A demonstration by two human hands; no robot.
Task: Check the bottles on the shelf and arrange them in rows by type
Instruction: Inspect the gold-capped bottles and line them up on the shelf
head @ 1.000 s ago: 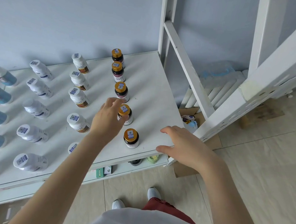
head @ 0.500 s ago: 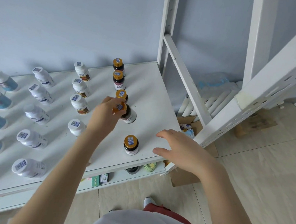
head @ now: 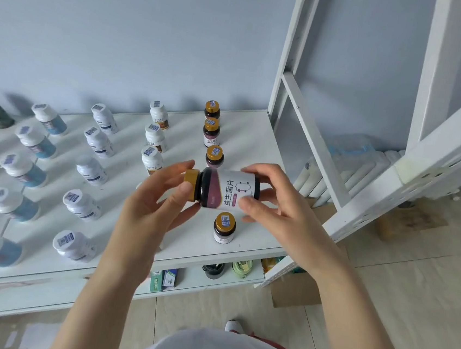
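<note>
Dark bottle w/ gold cap lies sideways in mid-air over shelf, front-right. L hand pinches cap end, R hand grips label end. Contents hidden by dark glass & label. Four gold-cap bottles stand upright in a row beneath.

The held bottle lies on its side above the right front part of the shelf, cap to the left. The left hand holds its cap end and the right hand its base end. Just before it a front bottle stands near the shelf edge; three more bottles line up behind, toward the wall. Further rows stand to the left.
</note>
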